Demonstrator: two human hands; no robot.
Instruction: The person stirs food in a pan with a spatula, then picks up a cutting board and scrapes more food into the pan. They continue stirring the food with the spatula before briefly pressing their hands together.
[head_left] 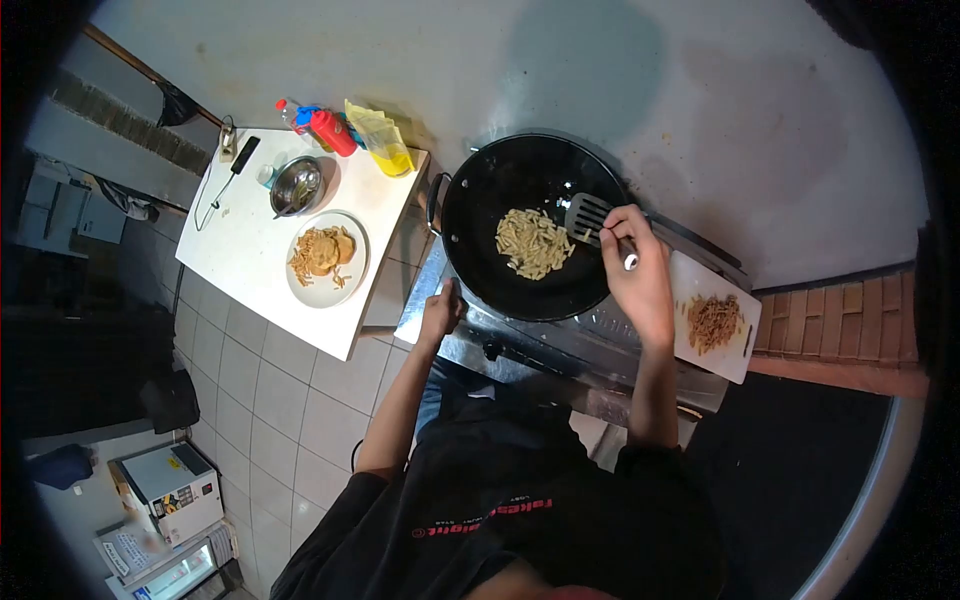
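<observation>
My right hand point(637, 270) is closed round the handle of a grey slotted spatula point(588, 215). The spatula's blade rests inside a large black wok point(480, 200), at the right edge of a heap of pale cut strips point(533, 243). The wok stands on a metal stove point(600, 330). Just below the wok's lower left rim, my left hand point(441, 312) is closed, with its fingers curled; what it holds, if anything, is hidden.
On the white table point(240, 275) at left are a plate of food point(323, 257), a metal bowl point(297, 186), a red bottle point(333, 133) and a yellow bag point(383, 140). Right of the stove, a white cutting board point(690, 285) bears brown pieces point(714, 323).
</observation>
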